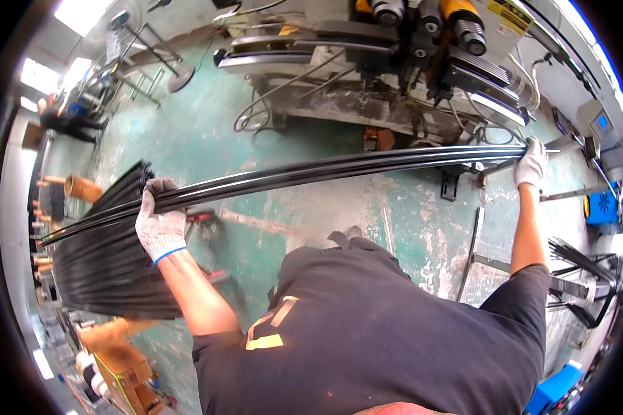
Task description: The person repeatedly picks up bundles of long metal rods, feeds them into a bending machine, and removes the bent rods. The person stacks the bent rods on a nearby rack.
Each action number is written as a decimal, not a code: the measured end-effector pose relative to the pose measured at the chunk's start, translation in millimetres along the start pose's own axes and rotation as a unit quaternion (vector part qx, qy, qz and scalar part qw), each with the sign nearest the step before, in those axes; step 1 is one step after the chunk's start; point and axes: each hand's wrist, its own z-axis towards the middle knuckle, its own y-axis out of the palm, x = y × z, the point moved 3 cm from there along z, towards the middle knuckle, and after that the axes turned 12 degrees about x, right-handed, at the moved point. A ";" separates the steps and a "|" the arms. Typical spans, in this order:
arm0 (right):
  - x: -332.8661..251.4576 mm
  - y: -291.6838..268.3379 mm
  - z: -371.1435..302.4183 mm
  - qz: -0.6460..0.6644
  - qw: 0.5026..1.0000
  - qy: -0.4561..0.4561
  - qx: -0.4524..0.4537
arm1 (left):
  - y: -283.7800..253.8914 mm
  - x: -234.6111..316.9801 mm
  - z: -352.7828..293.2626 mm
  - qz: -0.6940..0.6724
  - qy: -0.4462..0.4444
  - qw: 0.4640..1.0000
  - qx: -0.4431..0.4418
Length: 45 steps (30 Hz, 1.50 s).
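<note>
Slim black rods (325,168) stretch crosswise before the wearer, gloved hand to gloved hand.
Their long axis runs left to right; from where I stand, the right hand (531,166) is nearer a tip, closed around that end, while the left hand (160,225) grips further in, the rest trailing past it over a dark stack (111,277). They look glossy, streaked with pale light.

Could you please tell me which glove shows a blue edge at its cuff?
The left glove, with blue along its wrist edge; the right glove shows no blue.
</note>
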 end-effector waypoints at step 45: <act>-282.0 206.3 193.4 0.565 0.360 0.716 0.195 | 247.9 -205.5 512.6 0.321 -0.035 0.945 0.050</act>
